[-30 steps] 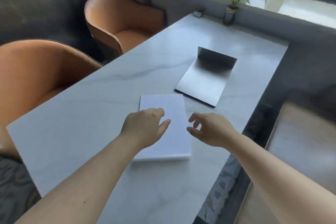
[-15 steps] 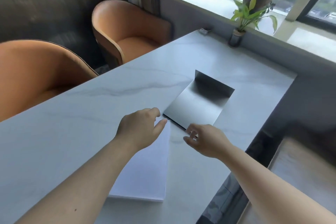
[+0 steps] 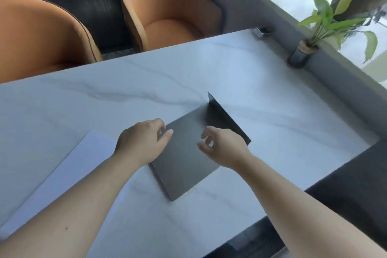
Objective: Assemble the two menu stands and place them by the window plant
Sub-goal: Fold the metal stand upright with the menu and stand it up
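Observation:
A dark grey L-shaped menu stand [image 3: 188, 165] lies flat on the marble table [image 3: 261, 98], its short flap standing up at the far right end. My left hand [image 3: 142, 142] hovers at the stand's left corner, fingers curled, thumb near the edge. Over the stand's middle is my right hand [image 3: 224, 148], fingers spread and bent, holding nothing. A stack of white sheets [image 3: 69, 172] lies to the left, partly under my left forearm. The window plant [image 3: 326, 25] stands in a dark pot at the table's far right corner.
Two orange chairs [image 3: 167, 8] stand along the table's far side. A small metal holder [image 3: 260, 32] sits at the far edge near the wall. A grey ledge runs under the window. The table's dark right edge drops off beside my right arm.
Both hands have moved from above the white sheets forward and right to the dark stand. The view has swung, so the sheets now lie at the left.

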